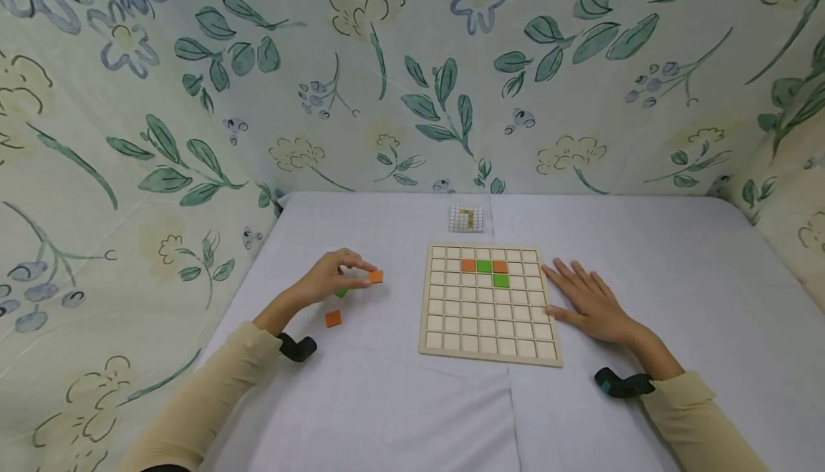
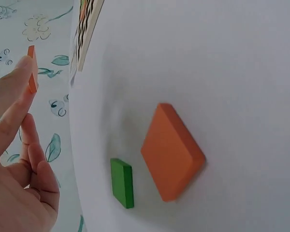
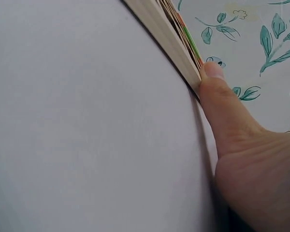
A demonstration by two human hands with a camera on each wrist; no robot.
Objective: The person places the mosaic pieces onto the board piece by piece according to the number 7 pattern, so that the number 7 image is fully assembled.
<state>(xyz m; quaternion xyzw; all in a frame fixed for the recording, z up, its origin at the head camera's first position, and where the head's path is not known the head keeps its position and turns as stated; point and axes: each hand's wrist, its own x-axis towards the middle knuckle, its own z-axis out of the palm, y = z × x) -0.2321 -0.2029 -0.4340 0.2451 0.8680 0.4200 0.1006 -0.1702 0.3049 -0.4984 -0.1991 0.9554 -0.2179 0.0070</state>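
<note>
Between thumb and fingertip, my left hand (image 1: 326,276) pinches an orange square tile (image 1: 376,277), held above the cloth left of the board. Under and beside that hand lie a green tile (image 2: 122,183), partly hidden in the head view, and another orange tile (image 1: 333,318). The wooden grid board (image 1: 445,323) carries a row of orange, green, orange tiles, with a green tile (image 1: 500,281) below the right end. With fingers spread, my right hand (image 1: 593,305) rests at the board's right edge; its thumb touches the rim in the right wrist view.
A small card (image 1: 466,219) printed with a coloured grid pattern lies behind the board. White cloth (image 1: 387,407) covers the table, with a crease in front of the board. Floral fabric (image 1: 412,99) hangs behind and at the sides.
</note>
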